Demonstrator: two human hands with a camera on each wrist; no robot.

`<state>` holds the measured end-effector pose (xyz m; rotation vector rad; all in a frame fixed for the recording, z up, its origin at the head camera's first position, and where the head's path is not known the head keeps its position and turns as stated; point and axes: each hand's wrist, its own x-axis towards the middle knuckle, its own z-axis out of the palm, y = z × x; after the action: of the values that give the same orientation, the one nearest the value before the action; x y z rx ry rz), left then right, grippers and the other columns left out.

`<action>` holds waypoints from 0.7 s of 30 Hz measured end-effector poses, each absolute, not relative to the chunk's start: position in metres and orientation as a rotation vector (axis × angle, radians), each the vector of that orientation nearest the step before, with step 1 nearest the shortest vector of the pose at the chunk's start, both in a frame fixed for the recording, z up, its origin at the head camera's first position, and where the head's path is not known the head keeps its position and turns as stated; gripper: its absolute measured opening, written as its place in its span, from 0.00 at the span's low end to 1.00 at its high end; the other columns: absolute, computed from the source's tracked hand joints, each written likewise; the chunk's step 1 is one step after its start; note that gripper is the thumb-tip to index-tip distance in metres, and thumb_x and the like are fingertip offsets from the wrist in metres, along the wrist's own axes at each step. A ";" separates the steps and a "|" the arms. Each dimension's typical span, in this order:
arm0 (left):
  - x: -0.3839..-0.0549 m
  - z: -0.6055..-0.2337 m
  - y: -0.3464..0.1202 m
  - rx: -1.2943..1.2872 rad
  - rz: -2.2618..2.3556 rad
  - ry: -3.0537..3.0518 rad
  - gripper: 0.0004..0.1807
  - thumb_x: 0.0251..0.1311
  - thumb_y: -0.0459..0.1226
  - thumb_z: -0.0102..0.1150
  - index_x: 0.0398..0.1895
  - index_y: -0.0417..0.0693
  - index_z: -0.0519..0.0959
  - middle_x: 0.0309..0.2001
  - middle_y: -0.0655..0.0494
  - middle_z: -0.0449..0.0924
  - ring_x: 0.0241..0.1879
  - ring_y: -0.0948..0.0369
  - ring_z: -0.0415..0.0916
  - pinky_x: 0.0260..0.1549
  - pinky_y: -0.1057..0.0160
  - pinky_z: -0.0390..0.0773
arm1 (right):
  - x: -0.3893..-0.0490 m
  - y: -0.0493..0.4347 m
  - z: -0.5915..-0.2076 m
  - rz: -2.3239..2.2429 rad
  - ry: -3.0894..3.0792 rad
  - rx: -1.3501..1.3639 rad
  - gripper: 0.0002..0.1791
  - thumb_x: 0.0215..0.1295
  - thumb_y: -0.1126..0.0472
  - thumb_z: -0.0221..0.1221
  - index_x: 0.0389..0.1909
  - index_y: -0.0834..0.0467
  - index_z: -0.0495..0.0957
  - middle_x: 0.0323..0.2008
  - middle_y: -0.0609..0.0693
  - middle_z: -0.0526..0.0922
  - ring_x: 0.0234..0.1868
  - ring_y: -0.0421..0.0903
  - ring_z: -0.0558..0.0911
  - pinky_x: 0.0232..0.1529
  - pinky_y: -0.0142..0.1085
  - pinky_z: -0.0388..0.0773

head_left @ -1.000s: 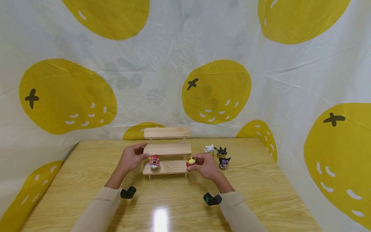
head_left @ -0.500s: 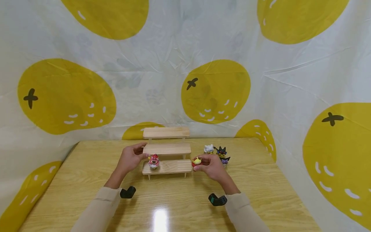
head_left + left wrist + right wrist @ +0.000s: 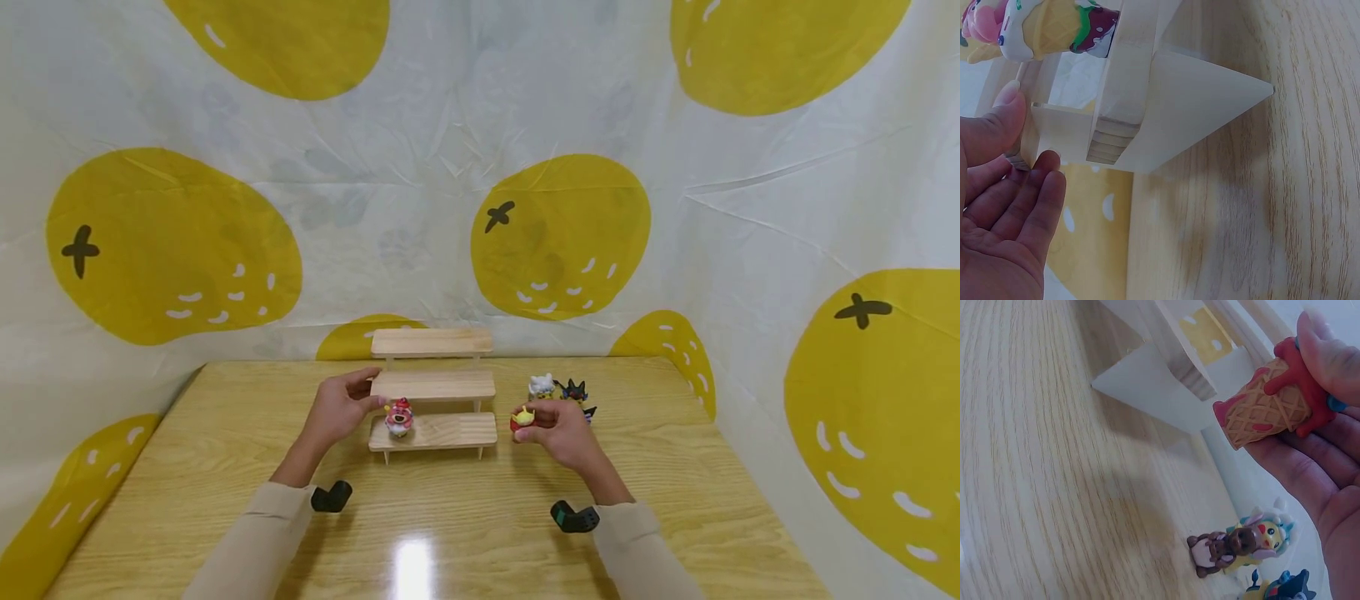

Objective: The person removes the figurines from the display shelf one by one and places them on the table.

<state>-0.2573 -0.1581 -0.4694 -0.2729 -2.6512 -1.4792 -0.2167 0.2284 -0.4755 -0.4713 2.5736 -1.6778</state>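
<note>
A three-tier wooden display stand (image 3: 450,429) stands at the back middle of the table. My left hand (image 3: 333,408) grips the left end of its middle shelf, thumb on the board in the left wrist view. On the lowest shelf, near its left end, sits a pink figurine (image 3: 400,419) with a red top; its cone-shaped base shows in the left wrist view. My right hand (image 3: 564,435) pinches a red and yellow figurine (image 3: 523,419), right of the lowest shelf. In the right wrist view this figurine's waffle-cone base (image 3: 1263,403) points toward the stand.
Behind my right hand stand several small figurines, among them a white-topped one (image 3: 542,387) and a black-eared one (image 3: 575,391). The right wrist view also shows a brown figurine (image 3: 1216,550). A fruit-print cloth (image 3: 420,250) hangs behind the wooden table (image 3: 480,517).
My right hand has moved rightward with the red and yellow figurine, from the lowest shelf's right end to a spot beyond it. My left hand stays on the stand.
</note>
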 end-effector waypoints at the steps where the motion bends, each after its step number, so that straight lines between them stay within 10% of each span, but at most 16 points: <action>1: -0.258 -0.470 -0.158 -0.273 -1.483 -2.648 0.30 0.66 0.35 0.70 0.71 0.40 0.76 0.66 0.37 0.80 0.58 0.42 0.84 0.56 0.45 0.87 | -0.217 0.229 -0.476 -1.684 2.570 -0.468 0.25 0.63 0.66 0.71 0.59 0.73 0.81 0.48 0.69 0.89 0.46 0.54 0.92 0.44 0.34 0.91; 21: -0.257 -0.471 -0.159 -0.277 -1.485 -2.658 0.30 0.67 0.38 0.70 0.71 0.42 0.76 0.66 0.38 0.80 0.59 0.43 0.83 0.56 0.45 0.87 | -0.214 0.248 -0.482 -1.679 2.602 -0.353 0.22 0.63 0.68 0.71 0.57 0.73 0.82 0.49 0.70 0.88 0.46 0.53 0.92 0.43 0.33 0.91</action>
<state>-0.2572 -0.1592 -0.4706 -0.2771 -2.6582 -1.4847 -0.2142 0.2477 -0.4824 -0.3532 2.6020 -1.6787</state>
